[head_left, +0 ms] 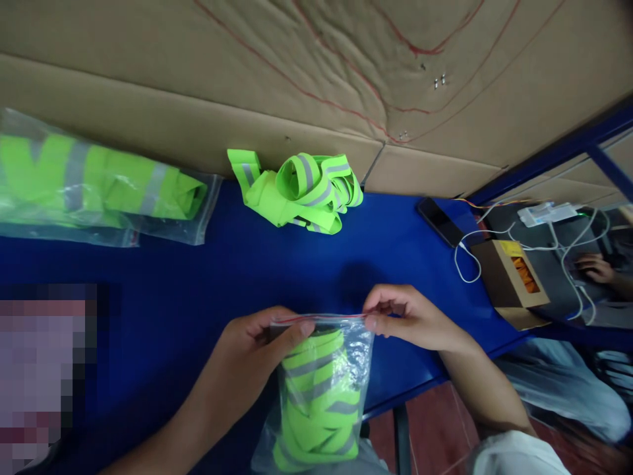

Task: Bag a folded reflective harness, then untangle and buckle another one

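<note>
A clear zip bag (363,369) with a red seal line hangs upright in front of me at the table's near edge. Inside it lies a folded neon-green reflective strap (321,402) with grey stripes. My left hand (262,336) pinches the bag's top edge at its left corner, thumb in front. At the top right corner, my right hand (403,316) pinches the same seal between thumb and fingers. Farther back on the table sits a loose, tangled neon-green reflective strap (301,191), touched by neither hand.
Filled clear bags (103,185) of green reflective material lie at the back left. A black phone (440,221) on a white cable and a cardboard box (514,284) are at the right. Cardboard panels (198,99) line the back. Another person's hand (596,269) shows at far right.
</note>
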A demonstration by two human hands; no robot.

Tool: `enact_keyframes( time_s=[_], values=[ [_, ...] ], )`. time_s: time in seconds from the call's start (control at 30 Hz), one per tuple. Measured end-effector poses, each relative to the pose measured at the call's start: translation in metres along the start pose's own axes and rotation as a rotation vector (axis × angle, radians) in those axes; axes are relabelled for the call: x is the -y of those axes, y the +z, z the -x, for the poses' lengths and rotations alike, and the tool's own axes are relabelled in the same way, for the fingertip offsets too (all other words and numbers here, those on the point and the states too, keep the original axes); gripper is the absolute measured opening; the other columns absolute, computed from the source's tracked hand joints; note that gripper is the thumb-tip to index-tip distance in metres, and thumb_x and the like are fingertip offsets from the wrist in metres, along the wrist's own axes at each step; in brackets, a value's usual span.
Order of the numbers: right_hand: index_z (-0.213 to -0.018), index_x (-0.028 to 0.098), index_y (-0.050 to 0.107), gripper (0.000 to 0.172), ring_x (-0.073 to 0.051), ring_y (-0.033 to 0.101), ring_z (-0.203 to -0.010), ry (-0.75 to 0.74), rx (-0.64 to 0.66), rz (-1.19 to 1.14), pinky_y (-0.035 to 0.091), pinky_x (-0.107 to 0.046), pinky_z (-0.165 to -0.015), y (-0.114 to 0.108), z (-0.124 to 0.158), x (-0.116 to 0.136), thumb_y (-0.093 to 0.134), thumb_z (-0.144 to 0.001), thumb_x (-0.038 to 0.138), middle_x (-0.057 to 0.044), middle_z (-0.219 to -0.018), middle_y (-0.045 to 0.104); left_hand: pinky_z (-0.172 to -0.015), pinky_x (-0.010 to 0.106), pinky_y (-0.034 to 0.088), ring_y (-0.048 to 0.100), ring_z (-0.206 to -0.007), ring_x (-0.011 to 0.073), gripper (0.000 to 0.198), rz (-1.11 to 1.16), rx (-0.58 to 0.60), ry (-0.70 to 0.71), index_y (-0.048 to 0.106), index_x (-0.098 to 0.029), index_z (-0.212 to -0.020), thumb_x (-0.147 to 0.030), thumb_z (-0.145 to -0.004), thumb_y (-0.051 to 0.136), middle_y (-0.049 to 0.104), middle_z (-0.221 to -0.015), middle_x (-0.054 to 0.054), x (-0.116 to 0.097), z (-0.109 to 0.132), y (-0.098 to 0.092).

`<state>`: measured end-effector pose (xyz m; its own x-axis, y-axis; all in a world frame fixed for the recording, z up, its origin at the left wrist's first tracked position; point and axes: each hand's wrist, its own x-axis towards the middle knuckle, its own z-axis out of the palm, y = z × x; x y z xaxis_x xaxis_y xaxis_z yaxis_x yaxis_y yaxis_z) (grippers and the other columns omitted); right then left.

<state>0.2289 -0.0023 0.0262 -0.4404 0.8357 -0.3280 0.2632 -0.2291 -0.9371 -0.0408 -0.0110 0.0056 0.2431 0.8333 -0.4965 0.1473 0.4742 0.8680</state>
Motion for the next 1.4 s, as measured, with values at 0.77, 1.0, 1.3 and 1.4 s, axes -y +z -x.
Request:
enact_keyframes(
  time_s=[0.77,1.0,1.3,1.4],
  values=[
    [-0.090,0.017,0.063,0.009,-0.010,0.055,-0.066,-0.140,-0.128,0.143,0.044,-0.021,-0.059,0.004,-0.001,-0.003,0.069,-0.091,0.025,0.000,-0.079,0.062,-0.091,0.036,0.059,0.074,-0.103,0.0290,0.040,0.172,0.031,-0.066,0.083,-0.023,-0.092,-0.055,-0.069,0.086,0.082,-0.102,0.007,-0.004,0.001,0.001],
    [-0.085,0.016,0.061,0.018,-0.006,0.048,-0.059,-0.088,-0.127,0.085,0.040,-0.019,-0.055,0.007,-0.003,-0.010,0.069,-0.093,0.029,0.003,-0.070,0.055,-0.090,0.036,0.062,0.076,-0.101,0.0290,0.038,0.176,0.069,-0.005,0.082,-0.022,-0.095,-0.053,-0.073,0.083,0.082,-0.102,0.007,-0.003,0.000,0.002],
    [-0.097,0.016,0.069,0.020,-0.007,0.055,-0.062,-0.003,-0.041,0.030,0.048,-0.017,-0.053,0.002,-0.001,-0.006,0.073,-0.093,0.036,0.001,-0.077,0.062,-0.086,0.026,0.062,0.077,-0.098,0.0223,0.029,0.208,0.069,0.020,0.083,-0.026,-0.096,-0.048,-0.076,0.083,0.083,-0.098,0.003,0.003,-0.001,0.002],
    [-0.096,0.016,0.070,0.017,-0.006,0.055,-0.062,-0.061,-0.044,0.041,0.046,-0.017,-0.055,0.006,-0.003,-0.006,0.074,-0.093,0.032,0.002,-0.077,0.063,-0.087,0.025,0.062,0.077,-0.099,0.0220,0.030,0.214,0.076,0.008,0.083,-0.027,-0.098,-0.048,-0.077,0.083,0.083,-0.097,0.002,0.003,-0.002,0.003]
  ],
)
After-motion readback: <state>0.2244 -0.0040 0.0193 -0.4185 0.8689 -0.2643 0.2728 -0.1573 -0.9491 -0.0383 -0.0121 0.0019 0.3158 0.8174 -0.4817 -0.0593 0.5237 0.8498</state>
